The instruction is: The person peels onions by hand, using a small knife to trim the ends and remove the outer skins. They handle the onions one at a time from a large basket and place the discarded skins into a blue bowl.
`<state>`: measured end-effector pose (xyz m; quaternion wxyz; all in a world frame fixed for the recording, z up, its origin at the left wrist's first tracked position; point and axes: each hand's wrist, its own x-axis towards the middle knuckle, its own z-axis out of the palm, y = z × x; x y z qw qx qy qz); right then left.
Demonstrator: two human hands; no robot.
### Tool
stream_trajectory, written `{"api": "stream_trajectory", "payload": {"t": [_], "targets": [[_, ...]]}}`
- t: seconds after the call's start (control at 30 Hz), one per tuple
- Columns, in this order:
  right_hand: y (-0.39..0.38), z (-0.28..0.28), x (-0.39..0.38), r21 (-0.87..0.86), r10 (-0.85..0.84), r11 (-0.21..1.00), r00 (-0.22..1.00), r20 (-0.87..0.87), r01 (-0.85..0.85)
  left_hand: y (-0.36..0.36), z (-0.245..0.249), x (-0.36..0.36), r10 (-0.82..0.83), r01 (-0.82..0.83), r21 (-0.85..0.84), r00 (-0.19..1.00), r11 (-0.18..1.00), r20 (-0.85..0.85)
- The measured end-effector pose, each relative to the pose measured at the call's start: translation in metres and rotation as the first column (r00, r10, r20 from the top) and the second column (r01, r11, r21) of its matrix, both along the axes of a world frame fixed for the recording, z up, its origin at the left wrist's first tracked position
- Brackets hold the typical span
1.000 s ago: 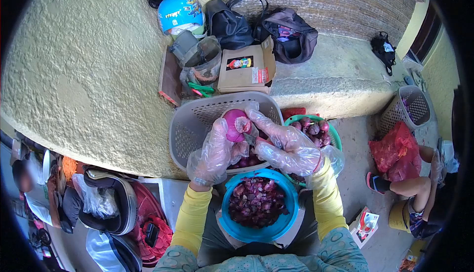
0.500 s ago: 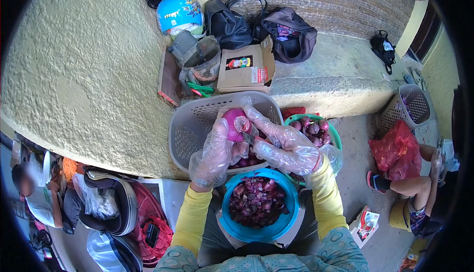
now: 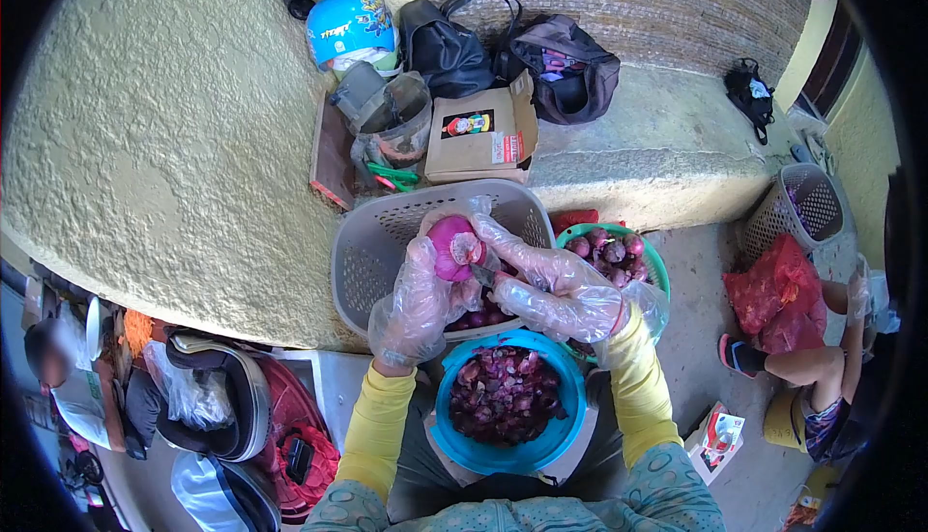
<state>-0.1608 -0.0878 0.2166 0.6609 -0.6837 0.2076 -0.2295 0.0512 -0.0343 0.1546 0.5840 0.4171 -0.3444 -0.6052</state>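
My left hand (image 3: pixel 414 298), in a clear plastic glove, is wrapped round a red onion (image 3: pixel 448 250) with smooth magenta skin and a pale end facing right. In my gloved right hand (image 3: pixel 563 286) is a small knife (image 3: pixel 482 276), its dark blade close against the onion; the handle is hidden by the fingers. Both hands are above a grey perforated basket (image 3: pixel 369 242) with more red onions in its bottom. Nearer my body stands a blue basin (image 3: pixel 578 392) full of purple onion skins and scraps (image 3: pixel 505 397).
A green basket (image 3: pixel 663 271) of red onions stands right of my hands. Behind are a cardboard box (image 3: pixel 459 153), bags and helmets on a ledge. Another person sits at the right by a red mesh sack (image 3: pixel 773 290); a second person is at the far left.
The onion has turned slightly in my left hand, so its pale end shows more toward the camera. Both hands stay nearly in place, the knife still at the onion.
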Motion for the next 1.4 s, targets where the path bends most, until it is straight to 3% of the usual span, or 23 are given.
{"api": "stream_trajectory", "payload": {"t": [0.1,0.17,0.27,0.4,0.47,0.53,0.6,0.63,0.7,0.73,0.77,0.8,0.9,1.0,1.1,1.2,1.27,1.4], "targets": [[-0.005,-0.006,0.0,-0.125,0.006,0.992,1.0,-0.016,-0.008,0.0,-0.01,0.011,-0.036,0.037,0.017,0.997,0.999,-0.064],[-0.007,-0.011,0.001,-0.353,-0.017,0.935,1.0,0.002,0.017,0.001,-0.008,0.007,0.006,-0.004,0.022,0.997,1.0,-0.078],[-0.006,-0.016,0.003,-0.449,-0.053,0.891,0.998,0.029,0.06,0.003,0.005,0.001,0.052,-0.051,0.022,0.997,0.998,-0.061],[-0.006,-0.015,0.0,-0.39,-0.027,0.92,1.0,-0.006,0.022,0.005,0.037,-0.006,0.023,-0.024,0.038,0.999,0.999,0.035],[-0.007,-0.017,0.002,-0.449,-0.043,0.893,0.999,-0.001,0.038,0.006,0.034,-0.005,0.055,-0.06,0.071,0.996,0.996,0.07],[-0.007,-0.013,0.001,-0.402,-0.03,0.915,0.999,-0.036,0.013,0.004,0.026,0.003,0.086,-0.096,0.101,0.991,0.99,0.105],[-0.006,-0.008,0.001,-0.354,-0.016,0.935,0.997,-0.07,-0.01,-0.003,0.017,0.014,-0.207,0.205,-0.052,0.978,0.977,-0.031],[-0.005,-0.005,0.001,-0.262,-0.026,0.965,0.993,-0.119,-0.006,-0.004,0.017,0.013,-0.207,0.205,-0.052,0.978,0.977,-0.031],[-0.004,-0.003,0.001,-0.167,-0.032,0.986,0.985,-0.168,0.003,-0.004,0.023,0.006,-0.189,0.141,-0.201,0.951,0.969,-0.244],[-0.006,-0.003,0.001,-0.138,-0.029,0.99,0.986,-0.165,0.006,-0.001,0.03,0.004,-0.189,0.141,-0.201,0.951,0.969,-0.244],[-0.006,-0.003,0.001,-0.108,-0.027,0.994,0.986,-0.162,0.009,0.003,0.037,0.001,-0.142,0.12,-0.165,0.981,0.979,-0.131],[-0.007,-0.005,0.001,-0.108,-0.027,0.994,0.986,-0.162,0.009,0.005,0.04,0.0,-0.096,0.094,-0.132,0.995,0.987,-0.015],[-0.008,-0.007,0.001,-0.209,-0.044,0.978,0.995,-0.094,0.024,0.003,0.032,0.003,-0.103,0.093,-0.064,0.981,0.994,-0.165],[-0.007,0.0,0.0,-0.184,-0.036,0.983,0.993,-0.112,0.015,0.005,0.035,0.003,-0.143,0.138,-0.103,0.988,0.985,-0.052],[-0.006,-0.003,-0.002,-0.245,-0.047,0.969,0.998,-0.047,0.034,0.004,0.021,0.003,-0.18,0.167,-0.138,0.98,0.976,-0.081],[-0.004,-0.001,-0.004,-0.155,-0.027,0.988,0.996,-0.084,0.013,0.0,0.012,0.007,-0.197,0.192,-0.1,0.979,0.976,-0.044],[-0.008,-0.017,-0.003,-0.401,-0.037,0.916,0.999,-0.005,0.031,0.003,0.014,0.006,-0.168,0.164,-0.102,0.985,0.981,-0.035],[-0.007,-0.01,-0.004,-0.352,-0.006,0.936,1.0,0.001,0.006,0.009,0.013,0.009,-0.163,0.162,-0.068,0.987,0.984,-0.011]]}}
